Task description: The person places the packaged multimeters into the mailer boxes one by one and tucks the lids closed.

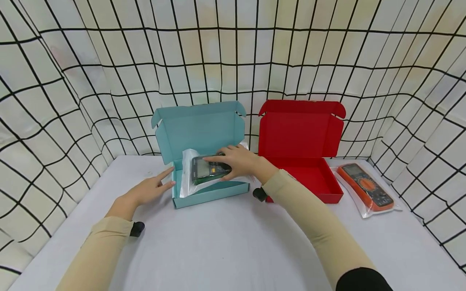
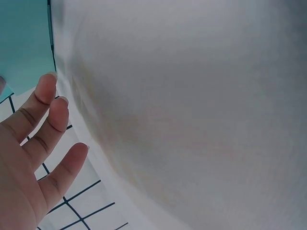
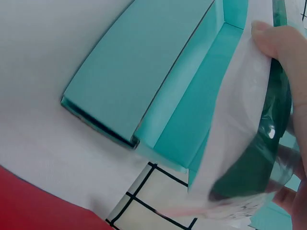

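A green-edged multimeter in a clear bag [image 1: 204, 169] is tilted over the open teal box [image 1: 214, 197]. My right hand [image 1: 238, 161] grips it from above, thumb and fingers on its sides; in the right wrist view the hand [image 3: 292, 76] pinches the bagged meter [image 3: 254, 167] above the box's inside [image 3: 192, 100]. At the teal box's left side is my left hand [image 1: 145, 190], its fingers extended at the wall. The left wrist view shows the left hand [image 2: 36, 143] with fingers spread and slightly bent near the teal box [image 2: 24, 43].
Right of the teal box stands an open red box [image 1: 309, 178] with its lid raised. An orange multimeter in a clear bag [image 1: 367, 186] lies on the white table [image 1: 218, 250] at the far right. A black-lined grid cloth [image 1: 218, 52] surrounds the table's back and sides.
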A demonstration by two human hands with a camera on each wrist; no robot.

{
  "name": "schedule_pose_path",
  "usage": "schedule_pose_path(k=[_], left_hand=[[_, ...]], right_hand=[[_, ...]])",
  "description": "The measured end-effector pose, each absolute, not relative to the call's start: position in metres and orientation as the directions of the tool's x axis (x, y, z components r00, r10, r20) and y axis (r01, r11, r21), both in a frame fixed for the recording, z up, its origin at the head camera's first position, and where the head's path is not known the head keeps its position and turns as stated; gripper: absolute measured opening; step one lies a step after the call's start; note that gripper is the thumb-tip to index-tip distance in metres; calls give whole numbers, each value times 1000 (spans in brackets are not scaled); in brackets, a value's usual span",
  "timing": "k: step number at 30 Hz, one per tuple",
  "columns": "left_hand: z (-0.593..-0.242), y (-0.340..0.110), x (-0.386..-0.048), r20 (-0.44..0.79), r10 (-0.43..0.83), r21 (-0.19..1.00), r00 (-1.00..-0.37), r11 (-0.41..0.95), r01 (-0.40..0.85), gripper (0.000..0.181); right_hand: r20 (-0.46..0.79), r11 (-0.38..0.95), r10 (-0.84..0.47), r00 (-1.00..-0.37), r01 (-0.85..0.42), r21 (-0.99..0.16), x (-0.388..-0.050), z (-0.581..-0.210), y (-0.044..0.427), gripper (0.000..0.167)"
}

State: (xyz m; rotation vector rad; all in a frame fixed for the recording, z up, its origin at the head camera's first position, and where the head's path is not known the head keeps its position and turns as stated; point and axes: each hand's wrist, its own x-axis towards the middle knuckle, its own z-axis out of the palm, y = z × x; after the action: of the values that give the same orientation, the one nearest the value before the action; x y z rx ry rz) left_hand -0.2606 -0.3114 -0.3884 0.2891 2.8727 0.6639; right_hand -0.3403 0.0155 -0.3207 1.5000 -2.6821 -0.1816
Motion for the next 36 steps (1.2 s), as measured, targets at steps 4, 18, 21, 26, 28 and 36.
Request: schedule_pose_path(k=[4, 18, 21, 26, 28, 36], left_hand=[[-388, -312, -261, -131, 234, 458, -964, 876, 150, 80], [-386, -312, -261, -150, 224, 477, -963, 870, 128, 80], [-387, -311, -261, -158, 220, 483, -963, 867, 119, 80], [-388, -311, -259, -160, 219, 486, -962, 866, 116, 79], [-387, -311, -259, -159, 221, 487, -962, 865, 118, 79], [-388, -311, -261, -161, 220, 477, -962, 871, 119, 80]], right_hand=[[28, 515, -855, -517, -843, 159, -340, -322, 11, 82], [143, 454, -891, -432, -819, 351, -351, -339, 0, 84], [167, 422, -906, -388, -821, 385, -352, -346, -1, 82], [176, 404, -915, -363, -831, 382, -350, -354, -3, 81], [174, 411, -912, -372, -830, 378, -350, -356, -3, 82], [195, 433, -901, -387, -814, 387, -349, -356, -3, 83]])
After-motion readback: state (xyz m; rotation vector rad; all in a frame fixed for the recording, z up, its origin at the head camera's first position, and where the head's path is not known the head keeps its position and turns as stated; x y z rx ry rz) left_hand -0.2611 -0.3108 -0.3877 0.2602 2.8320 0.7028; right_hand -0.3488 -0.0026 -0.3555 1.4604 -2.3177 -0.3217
